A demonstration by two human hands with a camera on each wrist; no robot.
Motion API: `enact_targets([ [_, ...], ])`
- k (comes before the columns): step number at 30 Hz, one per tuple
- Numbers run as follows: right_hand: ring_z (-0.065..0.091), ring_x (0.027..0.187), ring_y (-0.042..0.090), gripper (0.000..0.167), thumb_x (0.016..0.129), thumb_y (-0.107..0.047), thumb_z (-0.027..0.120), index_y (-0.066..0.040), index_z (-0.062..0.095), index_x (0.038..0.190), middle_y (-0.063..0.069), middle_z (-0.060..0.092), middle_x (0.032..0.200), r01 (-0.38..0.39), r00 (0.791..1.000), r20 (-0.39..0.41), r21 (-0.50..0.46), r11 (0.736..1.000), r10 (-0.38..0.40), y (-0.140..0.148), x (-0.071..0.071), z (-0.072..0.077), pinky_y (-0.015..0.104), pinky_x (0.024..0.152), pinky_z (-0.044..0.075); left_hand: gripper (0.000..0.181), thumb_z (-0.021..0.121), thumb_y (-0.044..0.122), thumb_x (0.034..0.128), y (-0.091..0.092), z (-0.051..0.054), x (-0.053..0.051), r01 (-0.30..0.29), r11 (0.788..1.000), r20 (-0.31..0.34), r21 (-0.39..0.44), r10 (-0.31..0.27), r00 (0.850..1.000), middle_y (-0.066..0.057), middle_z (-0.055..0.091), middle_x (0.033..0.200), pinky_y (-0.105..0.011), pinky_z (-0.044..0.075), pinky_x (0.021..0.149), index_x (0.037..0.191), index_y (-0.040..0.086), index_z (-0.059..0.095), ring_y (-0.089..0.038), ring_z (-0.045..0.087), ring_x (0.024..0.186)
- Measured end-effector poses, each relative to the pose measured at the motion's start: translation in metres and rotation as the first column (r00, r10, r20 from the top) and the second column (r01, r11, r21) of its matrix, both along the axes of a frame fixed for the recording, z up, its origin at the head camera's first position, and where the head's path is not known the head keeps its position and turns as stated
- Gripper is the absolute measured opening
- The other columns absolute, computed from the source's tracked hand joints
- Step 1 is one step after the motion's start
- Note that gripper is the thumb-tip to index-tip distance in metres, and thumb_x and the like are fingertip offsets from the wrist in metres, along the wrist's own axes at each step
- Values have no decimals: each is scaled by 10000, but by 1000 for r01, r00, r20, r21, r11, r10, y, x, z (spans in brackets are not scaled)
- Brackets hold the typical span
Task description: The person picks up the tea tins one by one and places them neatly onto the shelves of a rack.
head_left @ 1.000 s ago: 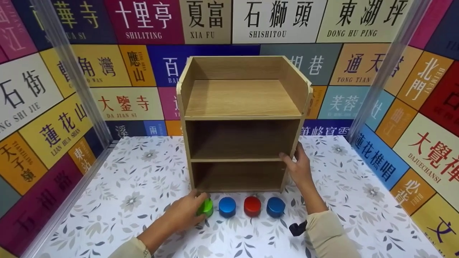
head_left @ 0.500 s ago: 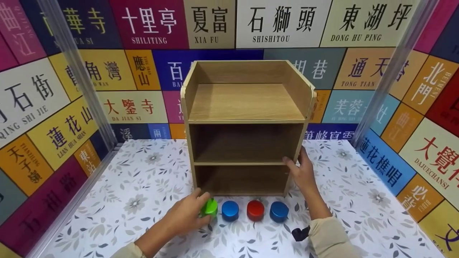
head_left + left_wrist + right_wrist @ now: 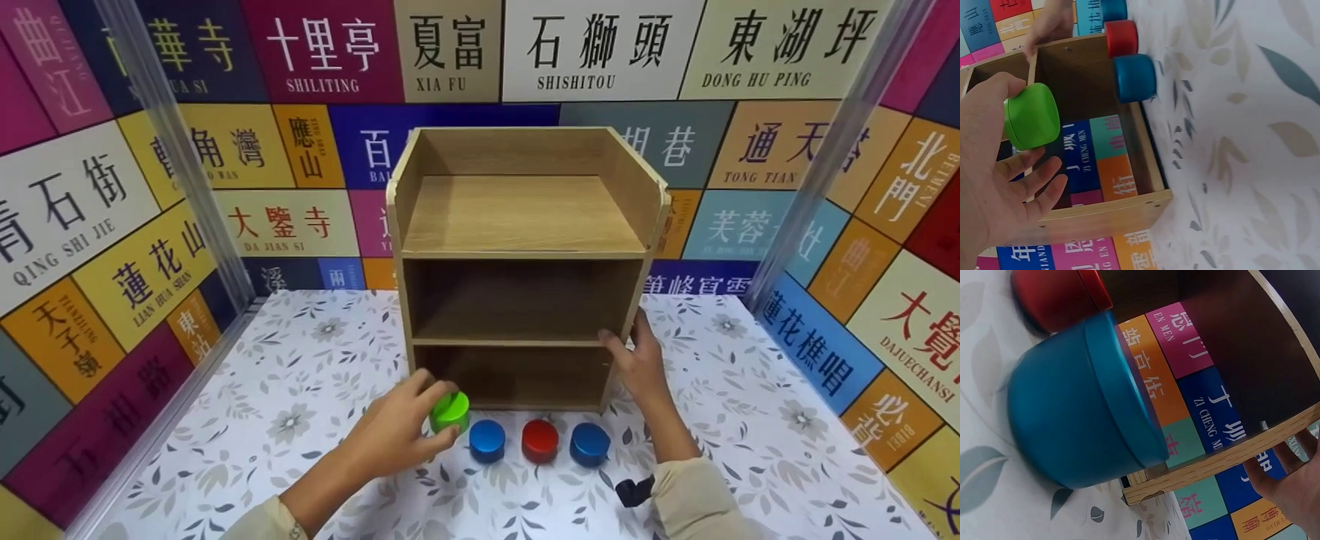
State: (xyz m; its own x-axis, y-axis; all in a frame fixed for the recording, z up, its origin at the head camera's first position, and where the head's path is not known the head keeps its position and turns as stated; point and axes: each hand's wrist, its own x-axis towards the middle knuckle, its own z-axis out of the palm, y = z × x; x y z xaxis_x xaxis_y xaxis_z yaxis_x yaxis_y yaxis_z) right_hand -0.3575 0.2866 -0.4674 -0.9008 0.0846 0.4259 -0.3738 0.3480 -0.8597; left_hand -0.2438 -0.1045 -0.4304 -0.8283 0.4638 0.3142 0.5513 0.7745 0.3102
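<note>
My left hand [image 3: 405,424] pinches a green tin [image 3: 451,412] at the shelf's lower left front corner; in the left wrist view the green tin [image 3: 1033,116] sits between thumb and fingers. My right hand [image 3: 637,364] holds the right side of the wooden shelf [image 3: 525,256], its thumb at the front edge by the middle board. In front of the shelf stand a blue tin [image 3: 487,441], a red tin [image 3: 540,441] and another blue tin [image 3: 589,444] in a row. The right wrist view shows a blue tin [image 3: 1084,405] up close beside the shelf's side panel [image 3: 1230,455].
The table cloth [image 3: 300,382] is white with a leaf pattern. Walls with coloured name signs [image 3: 592,49] stand behind and at both sides, with clear corner strips. A small black object [image 3: 634,492] is at the right sleeve.
The green tin has come up off the cloth in my left hand, slightly toward the right and the shelf. My right hand keeps its place on the shelf. The view has shifted a little.
</note>
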Motion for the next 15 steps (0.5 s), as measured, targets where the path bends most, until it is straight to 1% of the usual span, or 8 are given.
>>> enact_targets([
  [3, 407, 1461, 337, 712, 985, -274, 647, -150, 299, 1594, 180, 448, 1557, 4, 1000, -1, -3, 1000, -4, 1, 1, 0, 519, 1209, 285, 447, 674, 517, 911, 2, 7, -2, -12, 1000, -42, 8, 12, 999, 86, 485, 1023, -238, 441, 675, 1305, 316, 613, -80, 473, 876],
  [6, 414, 1456, 336, 702, 982, -267, 653, -150, 317, 1587, 181, 461, 1548, 9, 1000, -9, -5, 1000, -9, 2, 1, -1, 511, 1206, 289, 447, 673, 513, 909, 2, 16, -5, -30, 999, -108, 29, 32, 994, 81, 510, 1032, -242, 440, 681, 1307, 314, 625, -86, 468, 906],
  [10, 423, 1445, 334, 690, 982, -257, 651, -149, 328, 1582, 191, 475, 1533, 4, 1000, -20, -8, 1000, -4, 1, 0, -2, 513, 1198, 296, 458, 697, 501, 890, 2, 30, -8, -47, 997, -204, 68, 60, 977, 65, 551, 1033, -262, 423, 685, 1299, 301, 646, -110, 468, 916],
  [15, 398, 1467, 346, 701, 988, -264, 641, -147, 308, 1593, 192, 446, 1560, 3, 1000, -24, -2, 1000, -3, -1, -2, -2, 527, 1213, 276, 451, 700, 509, 887, 1, 50, -14, -49, 993, -283, 105, 77, 956, 47, 596, 1029, -294, 400, 712, 1279, 285, 678, -145, 467, 924],
])
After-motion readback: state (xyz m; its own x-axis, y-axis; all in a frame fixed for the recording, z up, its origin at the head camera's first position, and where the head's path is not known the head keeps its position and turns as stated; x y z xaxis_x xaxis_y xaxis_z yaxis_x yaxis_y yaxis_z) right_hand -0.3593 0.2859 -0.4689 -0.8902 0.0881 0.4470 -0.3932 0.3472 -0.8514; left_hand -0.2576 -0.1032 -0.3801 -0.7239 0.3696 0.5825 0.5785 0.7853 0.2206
